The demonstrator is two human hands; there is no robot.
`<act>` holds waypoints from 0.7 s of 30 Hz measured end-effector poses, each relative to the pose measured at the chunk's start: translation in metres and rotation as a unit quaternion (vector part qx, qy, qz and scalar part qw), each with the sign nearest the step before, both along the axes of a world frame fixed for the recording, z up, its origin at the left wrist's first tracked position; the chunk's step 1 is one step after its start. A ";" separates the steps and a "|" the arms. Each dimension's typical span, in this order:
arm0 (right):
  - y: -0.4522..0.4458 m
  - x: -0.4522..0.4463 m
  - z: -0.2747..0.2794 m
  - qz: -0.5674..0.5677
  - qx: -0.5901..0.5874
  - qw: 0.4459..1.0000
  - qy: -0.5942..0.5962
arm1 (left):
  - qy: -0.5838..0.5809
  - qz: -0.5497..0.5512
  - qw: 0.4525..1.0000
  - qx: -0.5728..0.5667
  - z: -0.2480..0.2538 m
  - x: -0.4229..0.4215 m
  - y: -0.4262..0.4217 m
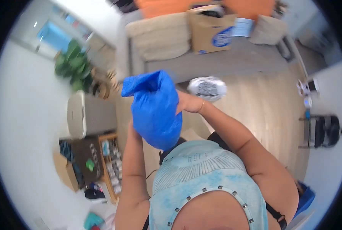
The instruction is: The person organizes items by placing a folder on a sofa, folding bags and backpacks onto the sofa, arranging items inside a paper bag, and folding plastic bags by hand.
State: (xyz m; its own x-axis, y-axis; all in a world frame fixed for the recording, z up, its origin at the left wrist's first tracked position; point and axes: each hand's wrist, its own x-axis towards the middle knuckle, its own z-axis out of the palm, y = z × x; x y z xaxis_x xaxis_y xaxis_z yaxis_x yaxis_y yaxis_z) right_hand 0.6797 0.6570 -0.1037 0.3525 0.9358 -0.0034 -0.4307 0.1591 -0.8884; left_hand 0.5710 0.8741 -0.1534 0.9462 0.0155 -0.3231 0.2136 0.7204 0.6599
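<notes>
A bulging blue plastic bag is held up in front of my body, its crumpled top folded over toward the left. My right hand grips the bag's right side, the fingers partly out of sight behind it. On the other side, my left hand supports the bag from the left and beneath; nearly all of it is hidden by the blue plastic. What the bag contains cannot be seen. Beyond my right hand, a white plastic bag with dark print lies on the wooden floor.
A grey sofa stands ahead with cushions and an open cardboard box. To the left are a leafy plant, a lidded light bin and a wooden tray of small items. A black chair stands at the right.
</notes>
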 end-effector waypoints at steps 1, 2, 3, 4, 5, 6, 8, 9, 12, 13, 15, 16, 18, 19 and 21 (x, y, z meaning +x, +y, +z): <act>-0.043 0.013 0.005 -0.082 0.003 0.991 -0.110 | -0.012 -0.021 0.999 0.028 0.006 0.034 -0.040; -0.089 0.023 0.009 -0.133 0.004 0.984 -0.120 | -0.026 -0.045 0.996 0.069 0.015 0.066 -0.083; -0.141 0.031 0.011 -0.198 -0.031 0.969 -0.144 | -0.046 -0.067 0.990 0.117 0.021 0.098 -0.132; -0.196 0.036 0.013 -0.277 -0.071 0.945 -0.161 | -0.072 -0.093 0.979 0.167 0.027 0.128 -0.185; -0.245 0.035 0.017 -0.357 -0.072 0.926 -0.100 | -0.104 -0.125 0.962 0.220 0.031 0.155 -0.240; -0.293 0.034 0.013 -0.442 -0.076 0.889 -0.087 | -0.137 -0.164 0.942 0.259 0.034 0.173 -0.292; -0.374 0.025 0.007 -0.584 -0.049 0.810 -0.009 | -0.179 -0.248 0.913 0.271 0.045 0.203 -0.381; -0.411 0.016 0.013 -0.648 -0.050 0.759 0.033 | -0.159 -0.310 0.919 0.183 0.050 0.213 -0.419; -0.500 -0.004 0.026 -0.778 -0.058 0.622 0.068 | -0.062 -0.448 0.891 -0.050 0.072 0.234 -0.523; -0.524 -0.005 0.027 -0.780 -0.068 0.620 0.056 | -0.172 -0.502 0.847 0.030 0.080 0.231 -0.559; -0.562 0.000 0.025 -0.797 -0.036 0.603 0.030 | -0.230 -0.540 0.800 0.122 0.077 0.234 -0.619; -0.584 0.004 0.026 -0.804 -0.005 0.595 -0.001 | -0.227 -0.548 0.796 0.119 0.076 0.243 -0.649; -0.641 0.008 0.021 -0.771 0.018 0.636 0.017 | -0.241 -0.589 0.766 0.094 0.074 0.269 -0.709; -0.672 0.007 0.018 -0.731 0.043 0.681 0.029 | -0.239 -0.596 0.760 0.093 0.069 0.284 -0.741; -0.726 -0.001 0.016 -0.731 0.029 0.681 -0.004 | -0.235 -0.638 0.729 0.078 0.053 0.313 -0.792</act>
State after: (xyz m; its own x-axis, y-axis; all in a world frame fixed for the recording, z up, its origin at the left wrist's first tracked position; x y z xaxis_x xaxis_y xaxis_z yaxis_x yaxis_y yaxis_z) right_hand 0.6783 -0.0685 -0.0877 0.9079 -0.4185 0.0259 0.2309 0.4476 -0.8639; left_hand 0.8842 0.0821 -0.0999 0.2292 -0.9722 -0.0470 0.3672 0.0416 0.9292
